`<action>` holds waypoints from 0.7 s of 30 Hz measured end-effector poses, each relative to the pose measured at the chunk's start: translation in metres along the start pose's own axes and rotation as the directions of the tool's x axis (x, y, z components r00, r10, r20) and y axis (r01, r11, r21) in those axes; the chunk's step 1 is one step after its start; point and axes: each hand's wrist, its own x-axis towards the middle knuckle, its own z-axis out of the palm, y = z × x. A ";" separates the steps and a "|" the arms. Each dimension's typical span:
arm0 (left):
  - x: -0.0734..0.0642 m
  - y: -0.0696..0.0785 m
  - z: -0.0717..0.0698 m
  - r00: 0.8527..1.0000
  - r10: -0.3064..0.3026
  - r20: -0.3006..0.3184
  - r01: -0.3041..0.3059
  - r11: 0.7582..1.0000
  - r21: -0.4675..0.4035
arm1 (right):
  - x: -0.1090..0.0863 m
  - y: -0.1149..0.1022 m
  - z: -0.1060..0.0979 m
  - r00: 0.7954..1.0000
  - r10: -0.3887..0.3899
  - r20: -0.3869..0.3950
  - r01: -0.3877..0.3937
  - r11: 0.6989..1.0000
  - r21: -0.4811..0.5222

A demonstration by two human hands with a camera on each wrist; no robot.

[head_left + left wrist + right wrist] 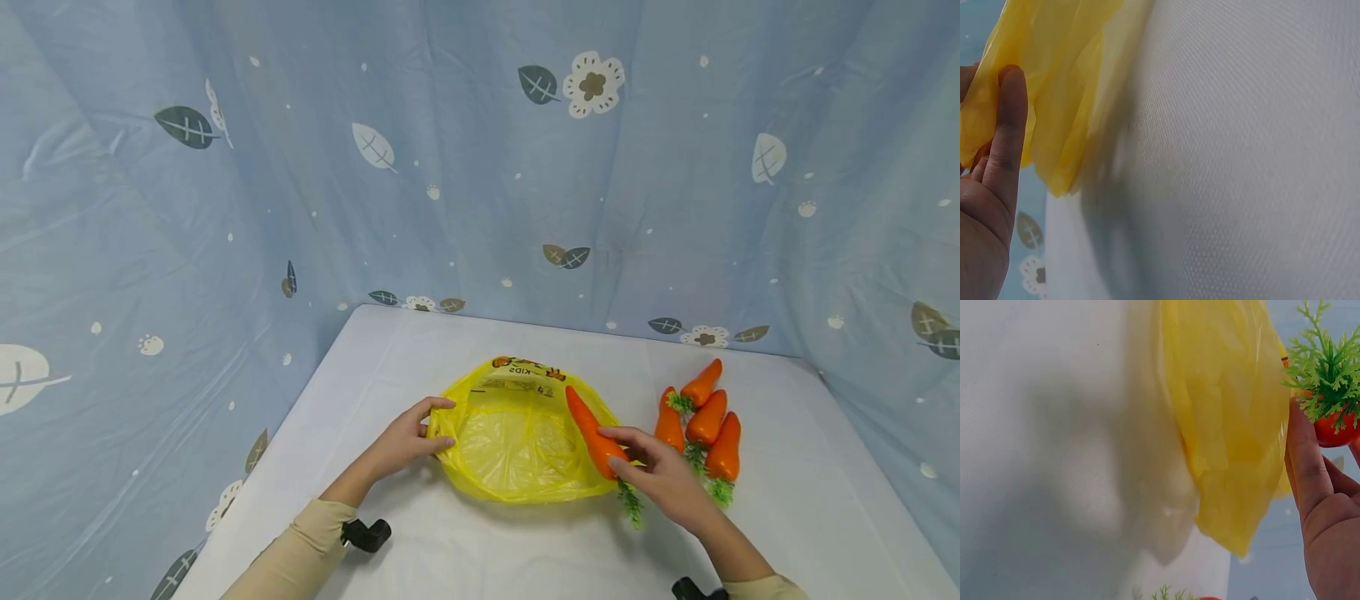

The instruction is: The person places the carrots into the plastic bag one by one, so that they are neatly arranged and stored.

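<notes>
A yellow plastic bag [517, 450] lies on the white table with its mouth spread wide. At its left rim my left hand [411, 432] grips the plastic between thumb and fingers; the left wrist view shows the thumb [1010, 137] against the yellow film. My right hand [663, 475] holds an orange carrot [592, 433] near its leafy end, over the bag's right rim. The carrot's tip points up and left across the opening. Its green leaves [1325, 369] stand out in the right wrist view, where the fingers hide part of the carrot body.
Several more carrots [707, 421] with green tops lie in a cluster to the right of the bag, beyond my right hand. A blue patterned curtain [480, 167] hangs behind the white table [810, 483] and at its sides.
</notes>
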 end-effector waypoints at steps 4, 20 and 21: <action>0.000 0.002 0.001 1.000 0.002 0.007 -0.002 1.000 -0.012 | 0.004 -0.001 0.003 1.000 0.012 0.016 -0.012 1.000 0.011; 0.002 -0.003 0.005 1.000 0.006 0.028 -0.005 0.999 -0.035 | 0.012 -0.007 0.015 0.996 -0.042 0.073 0.037 0.997 0.074; 0.002 -0.003 0.005 1.000 0.006 0.029 -0.005 0.999 -0.037 | 0.012 -0.008 0.015 0.996 -0.047 0.079 0.041 0.996 0.075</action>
